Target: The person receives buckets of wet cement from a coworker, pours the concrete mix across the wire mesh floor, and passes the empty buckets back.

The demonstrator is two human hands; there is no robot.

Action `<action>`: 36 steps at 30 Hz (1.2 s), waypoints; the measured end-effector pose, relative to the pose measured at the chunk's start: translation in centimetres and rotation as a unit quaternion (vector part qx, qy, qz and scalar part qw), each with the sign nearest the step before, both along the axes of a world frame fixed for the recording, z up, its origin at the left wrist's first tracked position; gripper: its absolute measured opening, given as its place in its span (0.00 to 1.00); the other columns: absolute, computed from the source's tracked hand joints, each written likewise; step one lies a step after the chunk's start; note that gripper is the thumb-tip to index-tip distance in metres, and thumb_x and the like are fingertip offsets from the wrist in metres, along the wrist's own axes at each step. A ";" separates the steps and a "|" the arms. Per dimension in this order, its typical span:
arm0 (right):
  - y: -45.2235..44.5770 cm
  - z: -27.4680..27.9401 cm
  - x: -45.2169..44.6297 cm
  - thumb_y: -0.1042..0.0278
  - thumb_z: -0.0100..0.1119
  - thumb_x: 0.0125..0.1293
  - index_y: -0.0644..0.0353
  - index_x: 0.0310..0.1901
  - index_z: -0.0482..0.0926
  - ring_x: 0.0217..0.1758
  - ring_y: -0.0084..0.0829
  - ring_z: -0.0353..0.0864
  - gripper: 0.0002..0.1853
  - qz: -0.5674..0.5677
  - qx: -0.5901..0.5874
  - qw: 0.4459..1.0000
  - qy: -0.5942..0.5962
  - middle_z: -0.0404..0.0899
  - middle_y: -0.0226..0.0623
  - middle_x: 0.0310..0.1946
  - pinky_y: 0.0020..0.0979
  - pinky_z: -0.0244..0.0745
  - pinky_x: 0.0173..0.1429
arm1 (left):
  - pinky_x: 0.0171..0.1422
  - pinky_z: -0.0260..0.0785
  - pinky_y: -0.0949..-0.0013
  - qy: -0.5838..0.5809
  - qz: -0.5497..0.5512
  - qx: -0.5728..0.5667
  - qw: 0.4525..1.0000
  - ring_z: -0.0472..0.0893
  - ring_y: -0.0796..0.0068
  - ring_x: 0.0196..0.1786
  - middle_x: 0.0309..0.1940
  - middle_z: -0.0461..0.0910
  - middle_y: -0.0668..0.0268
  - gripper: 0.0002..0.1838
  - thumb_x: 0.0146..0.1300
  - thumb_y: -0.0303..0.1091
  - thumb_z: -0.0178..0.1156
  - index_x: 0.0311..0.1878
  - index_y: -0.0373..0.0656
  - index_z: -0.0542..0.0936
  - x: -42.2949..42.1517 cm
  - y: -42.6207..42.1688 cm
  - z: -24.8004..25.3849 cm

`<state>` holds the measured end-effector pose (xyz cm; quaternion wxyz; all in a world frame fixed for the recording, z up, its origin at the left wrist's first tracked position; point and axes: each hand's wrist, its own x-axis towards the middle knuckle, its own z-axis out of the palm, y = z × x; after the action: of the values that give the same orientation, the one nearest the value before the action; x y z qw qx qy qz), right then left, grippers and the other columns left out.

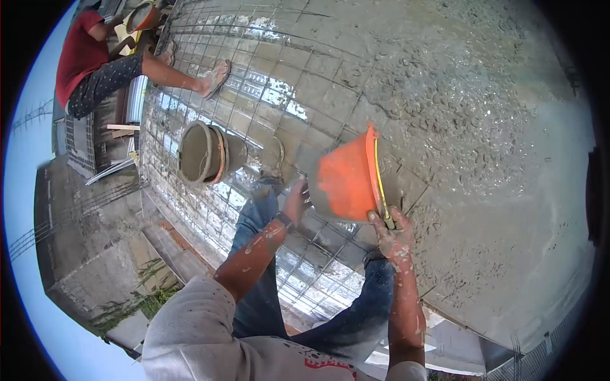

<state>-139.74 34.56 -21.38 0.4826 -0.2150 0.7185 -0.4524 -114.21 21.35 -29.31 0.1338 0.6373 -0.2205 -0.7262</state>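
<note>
We are clasping with our right grip (396, 241) the rim of an orange, grey-smeared tapered bucket (345, 181), lying ahead and leftward, its base beside our left grip (295, 202), whose closure we cannot tell.

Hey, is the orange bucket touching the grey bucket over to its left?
Apart. The head view shows a clear gap between the orange bucket and the grey bucket, with the person's left foot in between.
</note>
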 end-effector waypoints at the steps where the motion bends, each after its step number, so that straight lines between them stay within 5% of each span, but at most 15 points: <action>1: -5.2 -0.7 4.1 0.69 0.71 0.52 0.61 0.33 0.80 0.24 0.38 0.75 0.10 0.097 -0.081 0.986 0.108 0.80 0.37 0.26 0.32 0.71 0.32 | 0.67 0.58 0.57 -0.014 0.059 -0.037 0.997 0.67 0.69 0.64 0.65 0.67 0.63 0.32 0.71 0.58 0.43 0.71 0.49 0.60 4.0 -3.8 3.3; 5: -22.1 2.4 20.2 0.70 0.69 0.45 0.59 0.42 0.79 0.34 0.47 0.80 0.19 0.176 -0.296 0.924 0.166 0.80 0.44 0.32 0.41 0.77 0.39 | 0.66 0.61 0.53 -0.155 0.053 -0.246 0.955 0.64 0.59 0.68 0.69 0.60 0.60 0.38 0.68 0.62 0.46 0.72 0.47 0.57 18.4 -14.1 15.3; 9: -32.8 7.1 35.2 0.67 0.63 0.50 0.59 0.44 0.78 0.44 0.41 0.81 0.17 0.313 -0.306 0.878 0.195 0.79 0.42 0.42 0.38 0.78 0.44 | 0.67 0.58 0.52 -0.234 0.077 -0.324 0.913 0.58 0.58 0.72 0.72 0.54 0.61 0.42 0.66 0.66 0.44 0.74 0.50 0.53 29.5 -20.9 20.4; 11: -36.4 7.7 42.3 0.68 0.57 0.55 0.59 0.48 0.77 0.48 0.38 0.80 0.18 0.395 -0.282 0.842 0.237 0.79 0.42 0.43 0.37 0.77 0.47 | 0.68 0.58 0.56 -0.203 0.146 -0.290 0.924 0.59 0.62 0.72 0.72 0.56 0.59 0.45 0.63 0.71 0.43 0.74 0.49 0.54 34.5 -24.0 19.7; 13: -38.1 6.1 49.2 0.66 0.54 0.57 0.61 0.52 0.75 0.50 0.40 0.79 0.20 0.501 -0.218 0.807 0.224 0.79 0.43 0.44 0.38 0.76 0.50 | 0.62 0.67 0.61 -0.005 0.247 -0.223 0.943 0.73 0.63 0.61 0.63 0.69 0.60 0.41 0.64 0.68 0.46 0.69 0.44 0.62 40.1 -26.5 16.0; 15: -34.2 -1.5 58.2 0.62 0.57 0.58 0.58 0.49 0.74 0.52 0.43 0.77 0.18 0.533 -0.141 0.813 0.185 0.76 0.40 0.47 0.42 0.75 0.53 | 0.52 0.72 0.66 -0.130 0.156 -0.078 0.976 0.78 0.67 0.50 0.53 0.75 0.64 0.36 0.63 0.65 0.52 0.62 0.43 0.67 46.7 -26.9 10.4; 17: -35.8 1.7 51.8 0.42 0.60 0.59 0.56 0.65 0.67 0.65 0.48 0.67 0.37 0.548 -0.225 0.801 0.085 0.65 0.46 0.64 0.46 0.65 0.67 | 0.33 0.74 0.69 -0.280 0.143 0.032 0.949 0.81 0.72 0.34 0.37 0.78 0.69 0.27 0.58 0.53 0.65 0.53 0.44 0.72 49.4 -26.3 7.3; 19: -37.7 0.3 45.7 0.50 0.65 0.58 0.60 0.59 0.72 0.58 0.52 0.72 0.32 0.390 -0.161 0.900 0.109 0.74 0.50 0.53 0.46 0.69 0.60 | 0.28 0.71 0.69 -0.307 0.230 0.015 0.924 0.80 0.70 0.34 0.39 0.79 0.66 0.29 0.53 0.40 0.71 0.56 0.46 0.71 51.8 -25.3 4.3; 22: -46.9 -2.5 31.0 0.52 0.70 0.54 0.75 0.62 0.61 0.54 0.49 0.74 0.43 0.084 0.064 0.943 0.315 0.72 0.54 0.50 0.44 0.71 0.55 | 0.53 0.69 0.62 -0.436 0.106 -0.117 0.886 0.74 0.63 0.55 0.58 0.71 0.55 0.40 0.54 0.42 0.71 0.67 0.40 0.63 51.0 -24.8 4.5; 23: -50.6 -2.4 26.6 0.50 0.71 0.53 0.77 0.64 0.58 0.58 0.47 0.71 0.47 0.066 0.101 0.950 0.286 0.66 0.56 0.60 0.41 0.70 0.57 | 0.61 0.66 0.58 -0.473 0.050 -0.176 0.862 0.70 0.59 0.61 0.62 0.67 0.52 0.43 0.54 0.45 0.71 0.68 0.39 0.62 49.7 -25.2 5.2; 25: -54.4 -7.2 22.5 0.49 0.71 0.52 0.76 0.60 0.66 0.53 0.42 0.75 0.44 0.212 0.109 0.950 0.200 0.72 0.54 0.56 0.37 0.72 0.55 | 0.68 0.58 0.54 -0.490 -0.001 -0.265 0.830 0.64 0.55 0.67 0.65 0.64 0.49 0.44 0.56 0.46 0.69 0.70 0.37 0.60 44.5 -26.7 7.8; 27: -55.7 -10.2 22.1 0.49 0.71 0.53 0.73 0.54 0.74 0.47 0.36 0.80 0.37 0.363 0.221 0.905 0.012 0.79 0.51 0.49 0.34 0.74 0.52 | 0.68 0.59 0.55 -0.411 -0.047 -0.377 0.829 0.66 0.56 0.65 0.64 0.64 0.49 0.35 0.61 0.41 0.64 0.67 0.33 0.63 37.9 -28.6 10.3; 30: -48.7 -7.4 22.8 0.44 0.65 0.55 0.60 0.51 0.81 0.50 0.41 0.80 0.29 0.249 0.087 0.964 -0.030 0.80 0.47 0.49 0.37 0.72 0.56 | 0.64 0.64 0.60 -0.256 -0.007 -0.395 0.882 0.73 0.62 0.58 0.57 0.71 0.54 0.26 0.62 0.32 0.61 0.61 0.33 0.69 28.6 -29.3 11.1; 32: -43.7 -5.4 22.5 0.50 0.68 0.57 0.65 0.51 0.80 0.44 0.33 0.80 0.27 0.174 0.047 0.979 -0.090 0.82 0.43 0.42 0.33 0.74 0.52 | 0.62 0.66 0.62 -0.164 0.031 -0.345 0.924 0.75 0.65 0.55 0.54 0.74 0.56 0.21 0.63 0.29 0.59 0.59 0.35 0.71 24.4 -27.6 10.5; 36: -37.5 -1.2 24.2 0.58 0.69 0.58 0.66 0.50 0.79 0.42 0.25 0.79 0.23 0.096 -0.042 0.994 -0.033 0.82 0.38 0.38 0.29 0.74 0.49 | 0.60 0.67 0.63 -0.075 0.181 -0.199 0.960 0.76 0.65 0.53 0.53 0.75 0.58 0.18 0.66 0.32 0.52 0.57 0.37 0.71 25.4 -24.8 -3.9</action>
<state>-115.56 -2.92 -22.62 0.5381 -0.2875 0.6585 -0.4406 -88.82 -3.41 -33.17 0.3700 0.6795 -0.2505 -0.5819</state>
